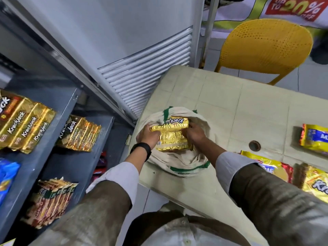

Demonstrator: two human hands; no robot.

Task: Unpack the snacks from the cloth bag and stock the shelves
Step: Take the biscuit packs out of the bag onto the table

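Pale tiled tabletop in a small shop, with a cloth bag sitting open near its corner, close to the grey shelves.

Inside the bag mouth: a stack of gold Krackjack packets, long axis running from one hand to the other, across the bag. Held at both short ends at once: left hand on the end toward the shelves, fingers curled round the packet edge; right hand on the end away from the shelves, fingers bent over the top and pinching it likewise. Both hands equally near, packets directly between them, so probably a lift straight up and then a swing toward the shelves, which lie on the left-hand side of the bag.

Readable writing: "Krackjack" upside down on the top packet in the bag; the same word on the gold packets on the upper shelf and "jack" on the darker gold packs one level lower. Beyond the bag, away from the shelves, more yellow packets with "Kra" showing. Far behind the bag, past a yellow chair, a red sign reading "UP TO 20% OFF". Lower shelf packs: print too blurred to read.
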